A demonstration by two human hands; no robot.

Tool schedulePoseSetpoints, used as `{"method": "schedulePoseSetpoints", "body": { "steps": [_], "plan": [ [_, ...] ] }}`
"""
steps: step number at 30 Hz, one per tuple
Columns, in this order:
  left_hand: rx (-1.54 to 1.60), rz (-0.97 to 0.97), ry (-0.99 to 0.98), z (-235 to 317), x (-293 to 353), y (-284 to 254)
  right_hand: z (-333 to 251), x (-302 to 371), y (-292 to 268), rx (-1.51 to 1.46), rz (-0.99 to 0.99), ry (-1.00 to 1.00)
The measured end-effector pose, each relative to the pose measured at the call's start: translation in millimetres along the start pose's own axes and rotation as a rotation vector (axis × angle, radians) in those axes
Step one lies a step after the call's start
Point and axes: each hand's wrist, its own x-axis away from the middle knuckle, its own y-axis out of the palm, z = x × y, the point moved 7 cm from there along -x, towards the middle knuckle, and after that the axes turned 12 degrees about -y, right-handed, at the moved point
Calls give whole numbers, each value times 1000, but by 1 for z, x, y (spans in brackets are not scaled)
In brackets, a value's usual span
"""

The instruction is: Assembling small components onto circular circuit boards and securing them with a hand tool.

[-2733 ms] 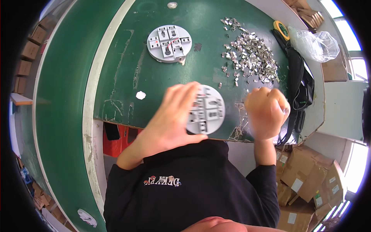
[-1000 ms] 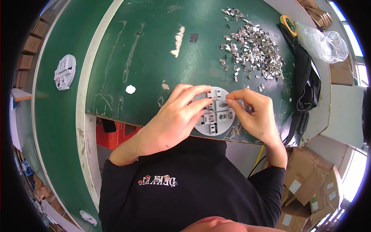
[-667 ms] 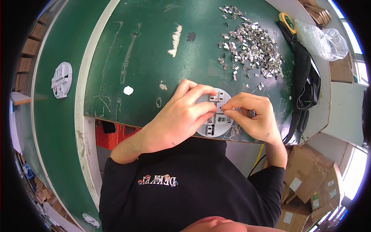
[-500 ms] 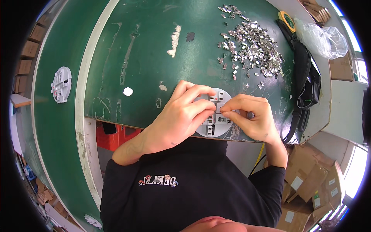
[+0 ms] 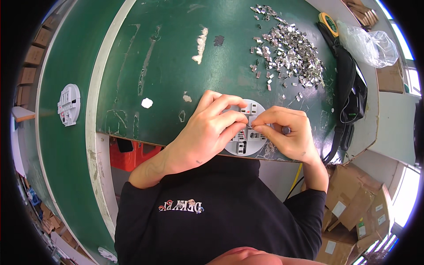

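A round grey plastic base (image 5: 248,148) with raised blocks and slots lies at the table's near edge, partly under my fingers. My left hand (image 5: 213,126) reaches over its left side, thumb and forefinger closed together near the middle and another fingertip at the upper blocks. From the right, my right hand (image 5: 289,132) pinches at the middle of the base, its fingertips almost meeting the left ones. Whatever lies between the fingertips is too small to make out. A dark, rounded end of a rod-like tool (image 5: 286,130) shows in the curl of my right hand.
Many small shiny metal clips (image 5: 293,55) lie heaped at the far right of the green table (image 5: 168,66). Beside them are a black bag (image 5: 351,86), a yellow tape measure (image 5: 327,23) and a clear plastic bag (image 5: 369,44). Another grey base (image 5: 69,105) lies on the green strip at left.
The grey base on the left strip has moved toward me. My hands stay almost in place over the round base, with only slight shifts of the fingers.
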Motion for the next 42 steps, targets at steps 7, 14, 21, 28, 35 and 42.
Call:
{"method": "schedulePoseSetpoints", "body": {
  "steps": [7,14,21,28,35,42],
  "plan": [
    [-8,1,7,-1,1,0,3,0,0,4,6,26],
    [14,-2,16,-3,1,1,5,-3,-1,-3,-15,65],
    [8,-7,22,-3,0,0,7,-5,-1,-32,-1,70],
    [13,19,20,-4,2,-1,0,-6,3,78,-14,31],
    [8,85,38,-5,8,-5,-5,-2,13,232,45,-147],
    [-11,121,52,-5,9,-6,-10,-1,22,434,91,-313]
  ]
}}
